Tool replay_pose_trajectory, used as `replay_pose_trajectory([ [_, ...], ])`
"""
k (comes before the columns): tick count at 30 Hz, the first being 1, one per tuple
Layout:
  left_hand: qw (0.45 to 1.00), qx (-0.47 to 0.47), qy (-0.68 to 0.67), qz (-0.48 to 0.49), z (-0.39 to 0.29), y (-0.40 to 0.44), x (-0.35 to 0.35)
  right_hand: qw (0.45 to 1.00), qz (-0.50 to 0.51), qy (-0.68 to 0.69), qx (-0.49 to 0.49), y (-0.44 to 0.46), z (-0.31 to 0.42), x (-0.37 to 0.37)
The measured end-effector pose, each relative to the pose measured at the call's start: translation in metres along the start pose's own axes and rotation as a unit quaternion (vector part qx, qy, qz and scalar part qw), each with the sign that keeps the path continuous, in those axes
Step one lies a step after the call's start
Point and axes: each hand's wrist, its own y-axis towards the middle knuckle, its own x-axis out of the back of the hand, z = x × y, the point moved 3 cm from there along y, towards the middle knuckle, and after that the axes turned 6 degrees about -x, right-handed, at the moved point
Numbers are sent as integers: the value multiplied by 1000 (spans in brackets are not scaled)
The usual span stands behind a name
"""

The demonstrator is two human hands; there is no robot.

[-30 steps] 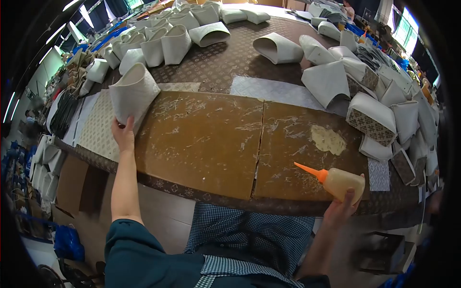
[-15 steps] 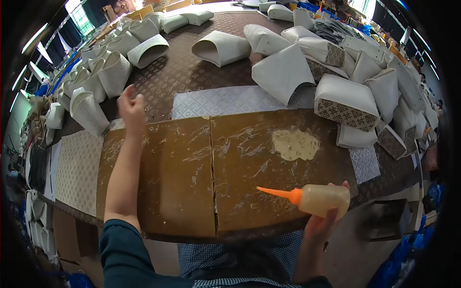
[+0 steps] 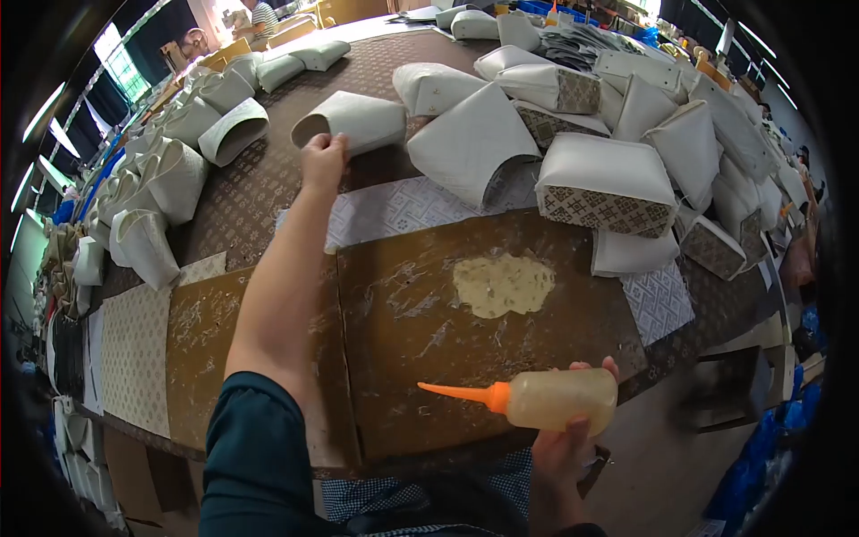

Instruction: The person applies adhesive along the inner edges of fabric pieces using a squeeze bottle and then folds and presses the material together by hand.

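My left hand (image 3: 324, 161) reaches across the table to a white open-ended pouch (image 3: 362, 121) lying on its side. Its fingers are closed at the lower edge of the pouch's opening. In my right hand (image 3: 573, 430) is a squeeze bottle (image 3: 562, 399) with a long orange nozzle, lying almost level and pointing left. Cloudy yellowish liquid shows through the bottle's wall. Below the left forearm and in front of the bottle spreads a brown board (image 3: 403, 331) with smeared, dried residue. A pale cream-coloured puddle (image 3: 504, 285) lies on its right half.
Several white pouches (image 3: 174, 179) stand in rows at the left. More are heaped at the right, including one with a patterned base (image 3: 608, 183). White patterned sheets (image 3: 658, 300) stick out from under the board. A dark box (image 3: 720, 389) is beyond the table's right edge.
My left hand has moved forward and right to the white pouch. The view has shifted, so the table's contents sit further left. My right hand still holds the bottle.
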Motion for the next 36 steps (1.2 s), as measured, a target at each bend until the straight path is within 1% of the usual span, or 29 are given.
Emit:
replay_pose_trajectory([
  [1,993,-71,98,-11,-9,-2,25,1000,4,7,-6,1,1,-1],
  [3,987,-124,103,0,-39,-22,70,1000,10,21,-10,2,2,0],
  [5,964,-223,145,25,-72,-45,106,999,13,32,-7,4,0,4],
  [7,934,-266,201,125,-132,-100,116,998,26,62,-10,5,-1,5],
  [8,892,-326,255,180,-160,-133,115,997,26,74,-7,6,-1,4],
  [10,776,-475,336,243,-193,-190,114,994,21,103,0,7,1,5],
  [12,727,-491,360,319,-209,-245,114,994,12,109,3,1,4,8],
  [14,739,-495,286,355,-218,-288,116,994,9,108,7,-4,7,16],
  [15,739,-487,298,358,-226,-303,120,995,10,103,8,-8,8,24],
  [17,790,-474,285,264,-213,-309,135,996,9,92,20,-11,13,35],
  [18,836,-425,284,198,-200,-308,141,996,7,84,29,-13,16,39],
  [20,910,-286,272,126,-165,-294,148,997,-2,67,44,-16,21,46],
  [21,945,-200,211,152,-131,-284,156,997,-7,58,50,-16,23,49],
  [22,974,-137,111,145,-114,-282,152,997,-13,49,57,-16,25,51],
  [23,988,-73,10,135,-101,-282,146,997,-9,40,67,-16,28,51],
  [24,988,-8,-91,125,-97,-283,141,997,-6,33,76,-18,31,49],
  [25,987,35,-102,117,-100,-286,136,996,-4,25,86,-18,33,47],
  [28,983,-4,-116,144,-100,-296,117,994,-10,22,109,-17,37,47],
  [29,984,-38,-101,145,-106,-299,113,994,-11,19,112,-17,37,48],
  [32,979,-15,-145,142,-121,-307,113,992,-8,8,126,-14,39,52],
  [35,980,-32,-63,188,-131,-315,124,989,-6,-9,147,-13,44,54],
  [36,979,-32,-63,189,-134,-317,123,988,-7,-20,154,-11,45,53],
])
